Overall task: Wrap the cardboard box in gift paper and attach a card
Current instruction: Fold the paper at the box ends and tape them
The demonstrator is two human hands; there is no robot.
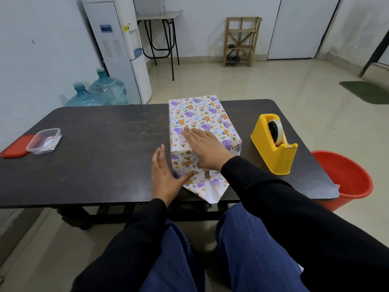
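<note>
We are pressing our right hand (207, 146) flat, fingers straight and close together, on the near end of the box (202, 114). The box is lying lengthwise, right of the middle of the table (94, 144). Our left hand (163, 175), fingers straight and slightly blurred, is pushing the gift paper (210, 186) in at the near left corner. The paper's loose flap is lying toward the near edge. A yellow tape dispenser (273, 144) is standing to the right.

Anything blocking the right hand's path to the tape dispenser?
Nothing visible. The right hand lies flat on the wrapped box; the yellow tape dispenser stands apart to the box's right, with only bare table between them.
</note>
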